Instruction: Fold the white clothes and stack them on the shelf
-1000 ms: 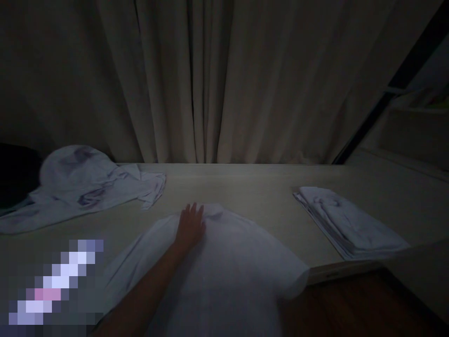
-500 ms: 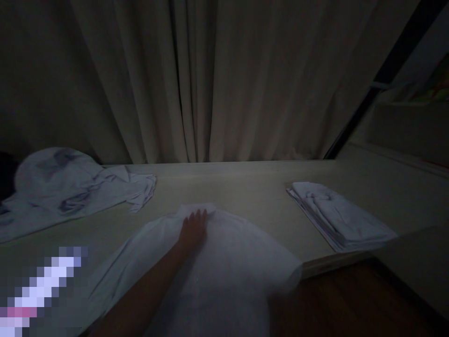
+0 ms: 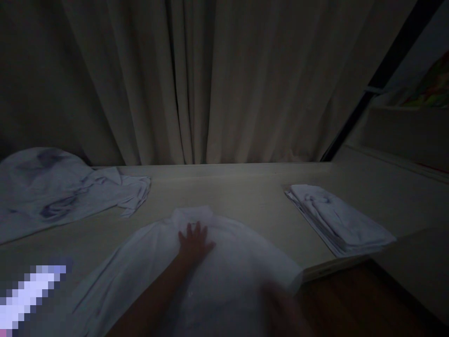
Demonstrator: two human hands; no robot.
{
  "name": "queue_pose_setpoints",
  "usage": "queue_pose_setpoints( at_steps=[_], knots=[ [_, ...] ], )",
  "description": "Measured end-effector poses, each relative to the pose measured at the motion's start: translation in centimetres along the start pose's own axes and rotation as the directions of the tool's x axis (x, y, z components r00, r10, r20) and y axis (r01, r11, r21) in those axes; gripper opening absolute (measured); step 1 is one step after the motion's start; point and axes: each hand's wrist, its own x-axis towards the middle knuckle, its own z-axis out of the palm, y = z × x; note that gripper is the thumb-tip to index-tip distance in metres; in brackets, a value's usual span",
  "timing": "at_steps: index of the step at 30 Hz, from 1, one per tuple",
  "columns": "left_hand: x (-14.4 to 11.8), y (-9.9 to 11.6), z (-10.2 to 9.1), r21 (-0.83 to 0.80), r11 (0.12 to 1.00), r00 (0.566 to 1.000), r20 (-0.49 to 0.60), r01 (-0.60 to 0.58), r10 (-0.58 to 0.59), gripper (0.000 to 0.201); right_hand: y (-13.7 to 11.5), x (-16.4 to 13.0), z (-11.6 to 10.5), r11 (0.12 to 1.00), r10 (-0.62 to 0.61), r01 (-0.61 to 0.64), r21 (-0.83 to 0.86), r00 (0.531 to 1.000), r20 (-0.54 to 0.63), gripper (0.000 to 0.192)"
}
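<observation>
Dim light fills the room, and a pale curtain hangs in folds along the far side of a long light table. On the near middle of the table lies a white shirt, spread flat with its collar toward the curtain. The person's left hand rests palm down on the shirt just below the collar, fingers spread wide and flat against the cloth, gripping nothing. A dark blur at the near right edge may be the right hand, over the shirt's near right part; I cannot tell how its fingers stand. To the far left lies a crumpled heap of white cloth, well apart from the shirt. To the right sits 1 neat stack of folded white garments near the table's edge.
</observation>
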Motion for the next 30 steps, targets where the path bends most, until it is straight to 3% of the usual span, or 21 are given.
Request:
queue_pose_setpoints(
  at_steps=[3, 4, 6, 10, 15, 17, 22, 26, 30],
  knots=[
    [-0.5, 0.3, 0.4, 0.006, 1.000, 0.999, -0.049, 0.009, -0.009, 0.082, 4.6, 5.0, -3.5, 0.993, 0.112, -0.118, -0.011, 0.965, -0.237, 0.047],
    [-0.7, 0.4, 0.5, 0.004, 1.000, 0.998, -0.062, 0.014, -0.014, 0.083, 6.0, 6.2, -4.1, 0.987, 0.122, -0.150, -0.056, 0.931, -0.345, 0.048],
    [-0.9, 0.5, 0.5, 0.003, 1.000, 0.996, -0.091, 0.023, -0.023, 0.084, 8.2, 7.8, -4.8, 0.955, 0.078, -0.189, -0.228, 0.903, -0.422, 0.048],
    [-0.7, 0.3, 0.5, 0.010, 1.000, 0.993, -0.117, 0.023, -0.022, 0.085, 9.8, 9.1, -5.3, 0.846, 0.016, -0.209, -0.491, 0.930, -0.367, 0.029],
    [0.0, -0.2, -0.1, -0.006, 0.999, 0.999, -0.034, 0.038, -0.038, 0.089, 9.4, 11.1, -8.6, 0.898, 0.157, -0.289, -0.333, 0.915, -0.371, 0.026],
    [0.5, -0.2, -0.8, -0.008, 0.999, 0.999, 0.005, 0.036, -0.036, 0.089, 9.2, 12.0, -9.8, 0.925, 0.149, -0.264, -0.272, 0.913, -0.380, 0.027],
    [3.0, 0.8, -2.8, 0.052, 0.995, 0.992, -0.093, -0.084, 0.089, 0.061, 9.3, 12.6, -10.2, 0.940, 0.116, -0.190, -0.282, 0.959, -0.260, 0.022],
    [4.5, 2.0, -2.1, 0.042, 0.978, 0.978, -0.023, -0.206, 0.207, 0.054, 9.8, 12.2, -9.7, 0.917, 0.137, -0.190, -0.350, 0.976, -0.171, 0.021],
    [4.1, 3.0, -0.8, 0.044, 0.982, 0.983, 0.004, -0.186, 0.186, 0.067, 9.5, 12.2, -11.0, 0.866, 0.154, -0.238, -0.440, 0.964, -0.217, 0.028]
  ],
)
